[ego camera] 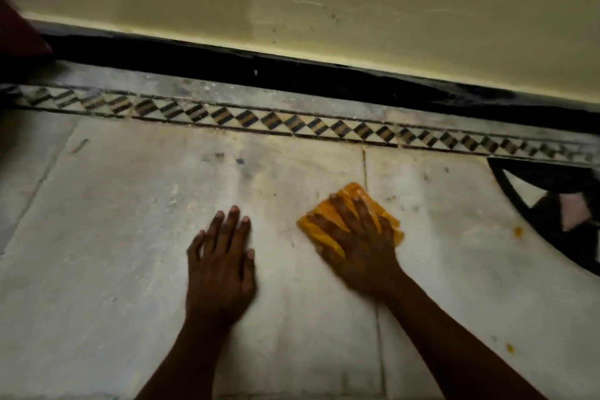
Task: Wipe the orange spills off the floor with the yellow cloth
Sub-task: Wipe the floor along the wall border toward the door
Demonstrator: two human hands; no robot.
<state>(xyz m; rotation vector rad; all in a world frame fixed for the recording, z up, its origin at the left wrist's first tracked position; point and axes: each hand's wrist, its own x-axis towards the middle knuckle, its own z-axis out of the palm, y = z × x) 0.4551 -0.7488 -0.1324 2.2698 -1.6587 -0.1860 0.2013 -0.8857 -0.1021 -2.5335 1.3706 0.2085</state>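
While the right hand [358, 237] presses the cloth [352, 217] flat-fingered and the left [220, 265] rests open, spots [518, 231] rightward risk being missed.

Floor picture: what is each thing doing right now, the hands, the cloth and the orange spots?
Yellow cloth: bunched, flat on the floor, under the right hand.
Right hand: fingers spread, pressing the cloth.
Left hand: flat on bare floor, holding nothing.
Orange spot: not yet wiped.
Second orange spot: not yet wiped.
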